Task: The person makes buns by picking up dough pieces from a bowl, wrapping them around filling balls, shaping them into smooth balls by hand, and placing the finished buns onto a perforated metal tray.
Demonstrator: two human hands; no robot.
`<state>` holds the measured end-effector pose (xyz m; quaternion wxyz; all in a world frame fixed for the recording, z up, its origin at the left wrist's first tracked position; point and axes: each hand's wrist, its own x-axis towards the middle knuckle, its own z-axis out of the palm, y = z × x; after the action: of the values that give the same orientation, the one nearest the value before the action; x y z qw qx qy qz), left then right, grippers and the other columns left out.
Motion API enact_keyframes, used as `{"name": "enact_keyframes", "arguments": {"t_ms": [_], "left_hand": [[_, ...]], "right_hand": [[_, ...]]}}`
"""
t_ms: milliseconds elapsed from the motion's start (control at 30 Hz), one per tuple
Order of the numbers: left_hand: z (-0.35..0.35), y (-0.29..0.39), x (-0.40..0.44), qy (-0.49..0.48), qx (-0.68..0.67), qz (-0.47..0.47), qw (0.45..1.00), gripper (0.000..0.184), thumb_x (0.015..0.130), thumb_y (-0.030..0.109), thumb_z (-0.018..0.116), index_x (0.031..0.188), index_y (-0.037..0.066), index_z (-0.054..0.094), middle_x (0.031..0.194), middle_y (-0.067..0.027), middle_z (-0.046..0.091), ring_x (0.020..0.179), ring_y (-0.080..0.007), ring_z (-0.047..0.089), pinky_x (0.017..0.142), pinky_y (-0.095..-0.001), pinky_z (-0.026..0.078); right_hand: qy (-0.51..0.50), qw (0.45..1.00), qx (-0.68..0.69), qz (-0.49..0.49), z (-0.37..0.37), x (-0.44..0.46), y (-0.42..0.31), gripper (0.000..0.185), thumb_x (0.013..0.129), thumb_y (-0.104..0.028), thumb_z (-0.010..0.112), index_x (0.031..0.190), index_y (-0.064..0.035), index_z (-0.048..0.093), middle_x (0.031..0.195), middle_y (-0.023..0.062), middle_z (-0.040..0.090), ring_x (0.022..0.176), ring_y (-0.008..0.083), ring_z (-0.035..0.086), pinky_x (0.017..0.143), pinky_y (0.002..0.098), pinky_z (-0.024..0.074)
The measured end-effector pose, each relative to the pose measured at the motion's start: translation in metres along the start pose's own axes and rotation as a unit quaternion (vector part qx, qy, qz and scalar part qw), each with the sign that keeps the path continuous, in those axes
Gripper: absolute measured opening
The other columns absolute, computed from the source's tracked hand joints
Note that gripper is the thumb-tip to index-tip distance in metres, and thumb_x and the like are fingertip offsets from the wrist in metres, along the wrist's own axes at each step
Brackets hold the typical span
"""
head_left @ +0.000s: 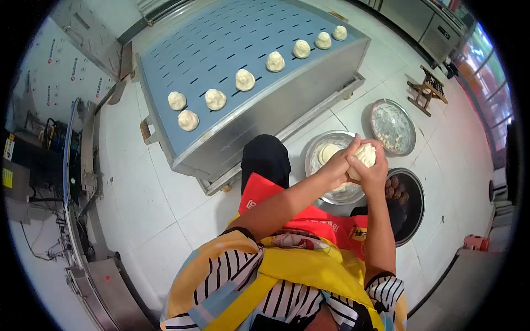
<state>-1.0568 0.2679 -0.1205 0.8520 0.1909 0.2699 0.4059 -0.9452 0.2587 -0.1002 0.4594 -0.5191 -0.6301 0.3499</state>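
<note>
A pale lump of dough (pixel 365 155) sits between my two hands, above the right side of a metal bowl (pixel 315 187). My right hand (pixel 372 168) is wrapped round the dough from the right and below. My left hand (pixel 339 165) presses against it from the left, its fingers partly hidden. More pale dough (pixel 328 153) lies in the bowl under my hands. Just right of the bowl, a dark pot (pixel 418 212) holds several brown balls (pixel 395 189).
Several dough mounds (pixel 245 80) stand along the near side of a slotted blue surface (pixel 193 60) on a metal frame. Beyond my hands is a second metal bowl (pixel 393 118) with dough residue. A small wooden stool (pixel 426 91) stands at the upper right.
</note>
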Motion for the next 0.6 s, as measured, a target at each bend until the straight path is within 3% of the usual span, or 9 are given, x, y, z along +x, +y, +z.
{"name": "enact_keyframes", "arguments": {"t_ms": [33,133,200,267,300,400,433,533,600], "left_hand": [[0.003,-0.001,0.003,0.03,-0.039,0.009,0.999,0.058,0.087,0.067,0.042,0.112,0.017,0.055,0.087,-0.0019,0.064,0.068,-0.0178,0.063,0.047,-0.0333,0.049],[-0.028,0.003,0.013,-0.004,0.061,0.019,0.998,0.059,0.089,0.066,0.038,0.117,0.016,0.052,0.101,-0.003,0.061,0.088,-0.0175,0.062,0.062,-0.0355,0.053],[-0.037,0.013,0.015,-0.034,0.027,-0.01,0.999,0.057,0.092,0.062,0.037,0.121,0.014,0.05,0.112,-0.004,0.057,0.102,-0.0185,0.059,0.069,-0.0357,0.055],[-0.015,0.023,0.005,0.063,-0.003,0.066,0.996,0.058,0.091,0.063,0.039,0.12,0.014,0.05,0.105,-0.005,0.06,0.093,-0.0183,0.063,0.066,-0.036,0.055],[-0.015,0.026,0.003,0.051,-0.046,0.093,0.993,0.059,0.091,0.062,0.038,0.119,0.012,0.051,0.102,-0.006,0.061,0.089,-0.0173,0.063,0.064,-0.0367,0.056],[-0.054,0.044,-0.013,-0.204,-0.063,0.074,0.974,0.063,0.09,0.066,0.035,0.119,0.013,0.052,0.108,-0.0065,0.061,0.102,-0.0191,0.06,0.082,-0.0392,0.051],[-0.054,0.047,-0.023,-0.107,0.016,0.073,0.991,0.062,0.091,0.064,0.035,0.119,0.012,0.052,0.107,-0.0067,0.061,0.103,-0.0199,0.06,0.088,-0.0387,0.049],[-0.041,0.029,-0.041,0.059,-0.015,0.199,0.978,0.06,0.091,0.063,0.037,0.115,0.011,0.054,0.099,-0.0061,0.064,0.094,-0.0199,0.064,0.08,-0.0371,0.052],[-0.044,0.037,-0.063,0.036,-0.047,0.17,0.984,0.062,0.09,0.064,0.037,0.115,0.01,0.055,0.103,-0.0064,0.064,0.097,-0.0196,0.063,0.082,-0.0365,0.051]], "right_hand": [[0.023,0.999,-0.042,-0.021,0.0,0.004,0.006,0.061,0.061,-0.022,0.078,0.114,-0.003,0.054,0.092,0.0064,0.06,0.084,0.0178,0.059,0.075,0.0308,0.0486],[-0.071,0.992,0.051,-0.095,-0.006,0.023,0.006,0.062,0.061,-0.023,0.078,0.114,-0.0033,0.054,0.095,0.0069,0.06,0.087,0.0171,0.059,0.077,0.0304,0.0477],[-0.138,0.989,0.056,0.001,-0.003,0.034,-0.002,0.057,0.062,-0.021,0.079,0.112,-0.0071,0.057,0.097,0.0078,0.062,0.088,0.0166,0.059,0.077,0.0305,0.0477],[-0.123,0.992,0.024,-0.023,0.008,0.042,-0.009,0.056,0.063,-0.022,0.079,0.112,-0.0054,0.056,0.1,0.008,0.062,0.094,0.0166,0.058,0.082,0.031,0.0461],[-0.115,0.992,0.028,-0.05,0.014,0.042,-0.012,0.057,0.063,-0.025,0.081,0.111,-0.0054,0.056,0.097,0.0089,0.062,0.091,0.0174,0.059,0.08,0.031,0.0468],[-0.172,0.975,0.118,-0.07,0.023,0.043,-0.018,0.062,0.06,-0.029,0.084,0.11,-0.0049,0.056,0.095,0.011,0.062,0.089,0.0192,0.06,0.08,0.0317,0.0475],[-0.206,0.963,0.16,-0.065,0.026,0.04,-0.02,0.063,0.06,-0.031,0.085,0.11,-0.0047,0.055,0.096,0.0117,0.062,0.089,0.0197,0.06,0.081,0.0322,0.0475],[-0.19,0.979,0.075,-0.018,0.048,0.024,-0.026,0.065,0.058,-0.03,0.085,0.111,-0.0044,0.055,0.097,0.0117,0.062,0.091,0.0206,0.06,0.082,0.0327,0.0472],[-0.174,0.977,0.082,-0.096,0.063,0.012,-0.034,0.066,0.058,-0.032,0.084,0.111,-0.0046,0.056,0.097,0.0117,0.062,0.091,0.0217,0.06,0.081,0.0331,0.0472]]}}
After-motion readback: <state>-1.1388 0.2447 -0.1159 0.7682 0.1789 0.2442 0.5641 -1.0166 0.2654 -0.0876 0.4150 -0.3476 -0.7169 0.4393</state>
